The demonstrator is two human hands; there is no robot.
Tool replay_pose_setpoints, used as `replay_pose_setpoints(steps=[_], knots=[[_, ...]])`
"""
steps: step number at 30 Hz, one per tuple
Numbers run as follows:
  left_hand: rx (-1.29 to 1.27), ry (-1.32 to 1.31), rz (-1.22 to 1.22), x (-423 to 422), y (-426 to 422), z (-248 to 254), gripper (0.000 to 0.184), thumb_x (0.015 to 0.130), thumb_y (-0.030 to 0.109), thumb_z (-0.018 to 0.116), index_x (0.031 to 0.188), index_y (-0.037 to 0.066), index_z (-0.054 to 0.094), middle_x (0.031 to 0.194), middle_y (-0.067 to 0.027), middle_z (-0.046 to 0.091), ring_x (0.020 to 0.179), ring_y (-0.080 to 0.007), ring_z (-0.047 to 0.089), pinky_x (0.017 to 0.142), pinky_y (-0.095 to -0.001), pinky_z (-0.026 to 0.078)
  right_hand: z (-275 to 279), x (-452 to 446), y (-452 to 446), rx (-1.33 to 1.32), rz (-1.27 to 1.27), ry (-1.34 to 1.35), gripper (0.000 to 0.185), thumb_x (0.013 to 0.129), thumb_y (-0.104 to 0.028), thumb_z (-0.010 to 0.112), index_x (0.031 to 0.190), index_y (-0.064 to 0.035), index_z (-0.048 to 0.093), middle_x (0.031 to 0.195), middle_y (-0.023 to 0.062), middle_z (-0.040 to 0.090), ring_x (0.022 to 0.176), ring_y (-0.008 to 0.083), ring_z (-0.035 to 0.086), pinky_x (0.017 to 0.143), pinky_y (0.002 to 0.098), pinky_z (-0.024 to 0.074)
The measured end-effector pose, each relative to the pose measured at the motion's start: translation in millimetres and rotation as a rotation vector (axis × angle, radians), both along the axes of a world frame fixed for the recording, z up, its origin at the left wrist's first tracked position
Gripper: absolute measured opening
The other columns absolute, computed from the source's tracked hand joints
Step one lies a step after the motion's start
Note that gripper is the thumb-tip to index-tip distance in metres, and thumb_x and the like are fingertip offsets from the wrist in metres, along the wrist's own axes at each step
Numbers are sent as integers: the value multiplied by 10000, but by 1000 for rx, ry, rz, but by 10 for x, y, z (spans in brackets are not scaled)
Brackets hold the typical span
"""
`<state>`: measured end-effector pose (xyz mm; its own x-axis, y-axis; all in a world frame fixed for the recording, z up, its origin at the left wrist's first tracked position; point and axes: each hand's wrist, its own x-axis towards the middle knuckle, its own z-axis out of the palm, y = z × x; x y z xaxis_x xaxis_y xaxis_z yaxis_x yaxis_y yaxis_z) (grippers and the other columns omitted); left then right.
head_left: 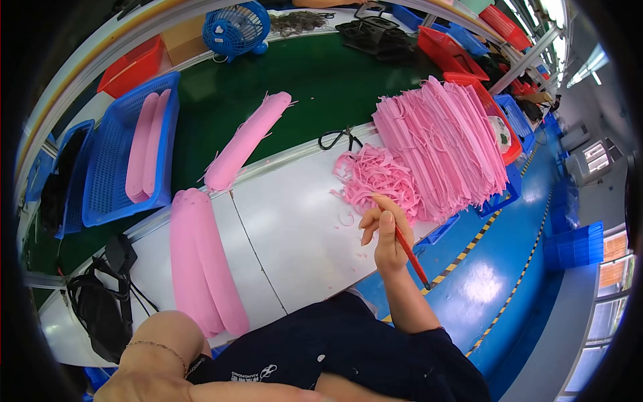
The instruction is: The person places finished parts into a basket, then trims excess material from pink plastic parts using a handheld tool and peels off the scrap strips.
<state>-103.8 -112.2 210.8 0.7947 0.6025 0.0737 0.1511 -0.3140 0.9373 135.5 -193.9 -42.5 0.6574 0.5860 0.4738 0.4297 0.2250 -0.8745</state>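
Your right hand (387, 238) has a red pen (413, 260) gripped, near the pink scraps (378, 177) on the white table (268, 228). Can't tell if your left hand (144, 386), down low, is holding anything tbh.

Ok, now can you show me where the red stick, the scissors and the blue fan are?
Red stick (413, 259): head view, middle of its shaft.
Scissors (349, 132): head view, where the two halves cross.
Blue fan (236, 31): head view, its round body.
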Motion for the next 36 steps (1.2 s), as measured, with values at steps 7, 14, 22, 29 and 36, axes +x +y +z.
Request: replay_pose_setpoints(steps=[7,14,22,29,36], knots=[[-119,-129,-37,104,55,-256,208,923,217,410,1012,29,426,829,-138,487,763,-290,486,749,-579,445,-5,-18,17,9,-1,-21,347,1004,-215,352,1183,36,509,717,127,586,479,99,499,488,201,385],[-232,-300,-114,302,218,-475,317,945,271,336,1123,12,382,950,-162,499,893,-307,485,828,-563,418,-6,-35,23,-13,14,-4,340,1004,-208,348,1175,34,514,713,118,581,485,89,497,503,198,381],[-359,-511,-233,57,231,-868,447,971,333,250,1250,-7,333,1089,-189,513,1041,-327,483,917,-546,386,-43,-38,26,-43,42,7,337,1000,-212,366,1176,31,521,724,112,582,497,91,494,506,199,383],[-490,-706,-351,514,456,-1069,563,993,387,176,1361,-24,289,1210,-213,525,1171,-345,482,995,-531,358,-71,-55,30,-18,72,101,276,979,-112,407,1170,38,539,749,92,587,527,73,480,516,190,391],[-1099,-626,-174,889,727,-1472,529,1004,322,222,1353,-59,333,1313,-253,458,1240,-357,445,1045,-463,365,-87,-56,36,-80,68,35,325,1000,-188,376,1170,44,526,734,111,582,509,99,496,498,199,388]])
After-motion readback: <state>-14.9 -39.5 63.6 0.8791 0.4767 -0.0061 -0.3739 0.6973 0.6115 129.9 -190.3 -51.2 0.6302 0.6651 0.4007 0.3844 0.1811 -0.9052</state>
